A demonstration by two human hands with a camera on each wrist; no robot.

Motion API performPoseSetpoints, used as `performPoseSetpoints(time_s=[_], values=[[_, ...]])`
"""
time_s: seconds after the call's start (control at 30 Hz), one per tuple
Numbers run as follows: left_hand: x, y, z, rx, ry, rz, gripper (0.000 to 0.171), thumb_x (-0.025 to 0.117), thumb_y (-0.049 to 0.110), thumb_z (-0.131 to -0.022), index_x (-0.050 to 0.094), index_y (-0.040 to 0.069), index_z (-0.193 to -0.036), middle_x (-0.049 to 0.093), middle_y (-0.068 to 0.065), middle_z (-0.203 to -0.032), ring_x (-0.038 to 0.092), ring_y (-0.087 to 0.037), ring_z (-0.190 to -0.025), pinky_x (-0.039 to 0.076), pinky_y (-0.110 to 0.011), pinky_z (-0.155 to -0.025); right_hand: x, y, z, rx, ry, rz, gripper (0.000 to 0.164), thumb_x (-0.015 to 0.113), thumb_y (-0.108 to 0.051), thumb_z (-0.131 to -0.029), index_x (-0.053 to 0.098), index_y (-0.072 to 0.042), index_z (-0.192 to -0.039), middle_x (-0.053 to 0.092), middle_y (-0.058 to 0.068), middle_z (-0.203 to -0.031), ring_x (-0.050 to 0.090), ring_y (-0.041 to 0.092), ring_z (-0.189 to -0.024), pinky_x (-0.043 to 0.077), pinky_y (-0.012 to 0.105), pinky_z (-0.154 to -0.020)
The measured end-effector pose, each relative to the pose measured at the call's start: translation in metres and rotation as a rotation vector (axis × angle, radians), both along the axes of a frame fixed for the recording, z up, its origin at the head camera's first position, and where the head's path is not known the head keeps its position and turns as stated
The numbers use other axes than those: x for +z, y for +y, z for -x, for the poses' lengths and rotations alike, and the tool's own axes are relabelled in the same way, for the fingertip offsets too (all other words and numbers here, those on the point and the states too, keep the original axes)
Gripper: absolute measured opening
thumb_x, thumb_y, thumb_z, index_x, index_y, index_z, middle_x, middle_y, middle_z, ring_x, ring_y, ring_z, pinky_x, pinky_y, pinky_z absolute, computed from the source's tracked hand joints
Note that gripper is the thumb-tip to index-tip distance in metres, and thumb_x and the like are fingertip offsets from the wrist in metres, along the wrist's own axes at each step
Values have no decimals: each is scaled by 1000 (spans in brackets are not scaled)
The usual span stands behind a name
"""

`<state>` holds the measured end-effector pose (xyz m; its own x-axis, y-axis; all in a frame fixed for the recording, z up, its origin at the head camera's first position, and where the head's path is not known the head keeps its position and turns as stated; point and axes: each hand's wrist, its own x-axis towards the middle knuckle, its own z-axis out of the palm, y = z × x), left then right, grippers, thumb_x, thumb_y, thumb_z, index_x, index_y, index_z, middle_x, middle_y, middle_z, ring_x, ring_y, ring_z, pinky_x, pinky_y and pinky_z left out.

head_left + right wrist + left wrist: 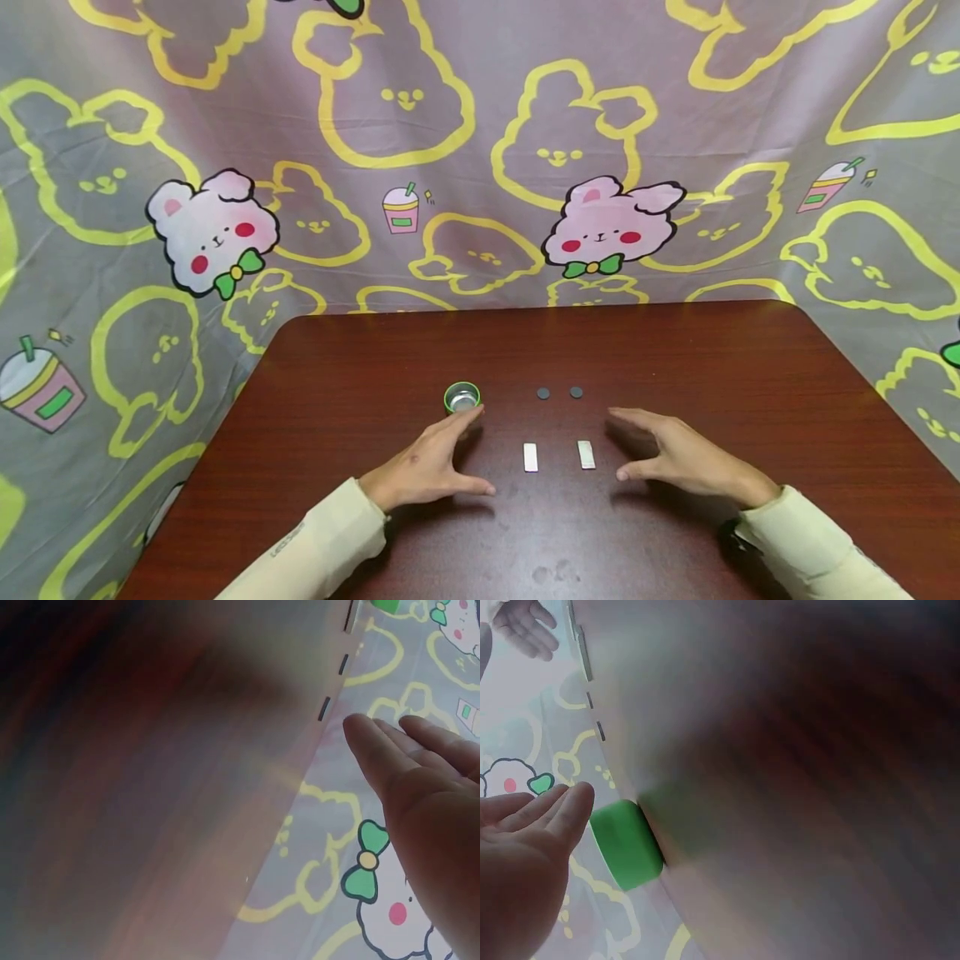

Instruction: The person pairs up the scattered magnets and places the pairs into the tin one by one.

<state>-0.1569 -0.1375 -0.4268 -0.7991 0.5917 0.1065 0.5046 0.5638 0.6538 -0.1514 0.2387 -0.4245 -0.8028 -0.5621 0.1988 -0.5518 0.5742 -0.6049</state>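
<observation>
My left hand (420,467) hovers over the table with its fingers extended and thumb apart, holding nothing. Its fingertips overlap the near edge of a small round green container (462,397) with a shiny metallic inside; the left wrist view shows its plain green side (626,844). On the right, my other hand (693,458) mirrors it, fingers straight and thumb spread. Between the hands lie two white rectangular strips, a left one (531,457) and a right one (586,455). Behind them sit two flat dark discs, one (543,393) left of the other (576,392).
The brown wooden table (375,350) has rounded far corners. A fabric curtain (480,100) printed with cartoon bears and cups hangs right behind it and along both sides. Light sleeves (330,533) cover both forearms, and something dark (738,533) shows at the right cuff.
</observation>
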Motion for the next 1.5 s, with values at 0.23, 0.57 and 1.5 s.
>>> performPoseSetpoints(time_s=[0.23,0.57,1.5], values=[[-2,7,8,-1,-39,-71,100,92,32,-72,38,-6,-148,52,-19,-144,62,-32,-119,50,-40,-99,-1,-4,7,56,-181,109,70,80,-26,-86,51,13,-136,60,25,-131,62,41,-114,53,39,-92],[-10,21,17,-12,-82,-213,88,93,15,-70,46,-8,-141,61,-21,-132,65,-30,-114,52,-34,-94,-18,-10,13,33,-135,133,56,84,-18,-82,62,9,-125,70,18,-113,69,25,-97,57,31,-79],[-38,57,21,35,8,-178,49,93,17,-70,65,7,-108,76,1,-102,66,-9,-92,50,-23,-76,-34,-33,18,-52,15,108,31,90,-17,-73,76,-9,-99,69,-7,-84,49,1,-67,42,22,-58]])
